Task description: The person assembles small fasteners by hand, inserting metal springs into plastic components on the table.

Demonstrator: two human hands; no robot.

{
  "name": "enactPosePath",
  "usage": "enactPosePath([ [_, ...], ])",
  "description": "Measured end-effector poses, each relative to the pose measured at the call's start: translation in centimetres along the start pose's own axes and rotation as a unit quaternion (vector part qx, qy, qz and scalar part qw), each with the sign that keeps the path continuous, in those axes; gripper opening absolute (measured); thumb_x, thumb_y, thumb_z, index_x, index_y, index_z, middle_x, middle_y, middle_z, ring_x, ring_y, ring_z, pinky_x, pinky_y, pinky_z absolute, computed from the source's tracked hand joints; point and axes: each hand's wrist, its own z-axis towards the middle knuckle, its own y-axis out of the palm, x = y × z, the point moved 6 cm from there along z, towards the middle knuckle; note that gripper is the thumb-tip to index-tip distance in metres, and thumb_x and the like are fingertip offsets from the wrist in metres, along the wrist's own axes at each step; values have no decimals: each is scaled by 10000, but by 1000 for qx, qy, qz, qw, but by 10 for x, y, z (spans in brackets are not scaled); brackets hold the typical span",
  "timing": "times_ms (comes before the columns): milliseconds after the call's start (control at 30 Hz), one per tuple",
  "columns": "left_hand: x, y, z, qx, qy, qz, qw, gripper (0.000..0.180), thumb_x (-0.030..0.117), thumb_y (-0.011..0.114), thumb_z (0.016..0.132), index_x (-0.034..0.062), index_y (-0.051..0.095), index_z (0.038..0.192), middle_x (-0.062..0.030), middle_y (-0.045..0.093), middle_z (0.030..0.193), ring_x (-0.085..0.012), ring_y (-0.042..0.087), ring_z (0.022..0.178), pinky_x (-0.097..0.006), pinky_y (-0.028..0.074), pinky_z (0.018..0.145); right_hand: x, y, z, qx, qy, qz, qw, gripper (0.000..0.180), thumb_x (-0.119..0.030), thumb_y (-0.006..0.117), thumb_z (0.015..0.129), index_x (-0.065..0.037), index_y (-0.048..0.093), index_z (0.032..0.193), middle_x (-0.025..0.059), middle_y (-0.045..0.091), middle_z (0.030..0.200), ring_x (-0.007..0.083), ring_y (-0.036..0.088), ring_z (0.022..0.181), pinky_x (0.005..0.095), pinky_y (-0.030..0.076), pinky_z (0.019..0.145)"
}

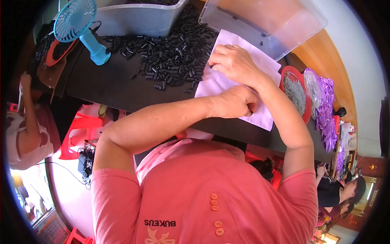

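A pink cloth lies on the dark table, partly over the edge of a spread of small black plastic pieces. My right hand is over the cloth's left part, its fingers closed on a small black piece that shows at the fingertips. Nearer me, my left hand reaches across to the cloth's near part, under my right wrist. Its fingers are curled closed, and something small and dark shows at their tips. Most of what it holds is hidden.
A blue desk fan stands at the far left beside a clear plastic bin. Another clear bin lies behind the cloth. To the right are a red basket of grey pieces and bundled purple ribbons. Other people sit at both sides.
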Motion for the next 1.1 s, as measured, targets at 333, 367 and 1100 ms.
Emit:
enactPosePath([
  [333, -5, 1, 1, -5, -11, 11, 1000, 168, 31, 726, 688, -12, 686, 846, -161, 666, 888, -291, 643, 872, -377, 503, 775, -2, 2, -4, 47, -29, 1, 998, 109, -108, 698, 761, -122, 700, 869, 28, 605, 888, 271, 597, 913, 402, 472, 814],
  [367, -6, 1, 1, -6, -17, 2, 1000, 174, 26, 727, 688, -17, 686, 852, -157, 663, 886, -281, 642, 872, -370, 505, 769, 0, 3, -4, 49, -27, 0, 998, 109, -108, 698, 761, -122, 700, 869, 28, 605, 888, 271, 597, 913, 402, 472, 814],
  [1100, -16, -54, -5, 249, -157, -386, 874, 130, -7, 669, 868, -70, 646, 980, -126, 672, 803, -166, 610, 589, -276, 451, 461, 16, -31, -97, 291, 339, 499, 743, 144, -47, 652, 903, -4, 704, 1030, 19, 677, 936, 93, 608, 862, 245, 473, 806],
])
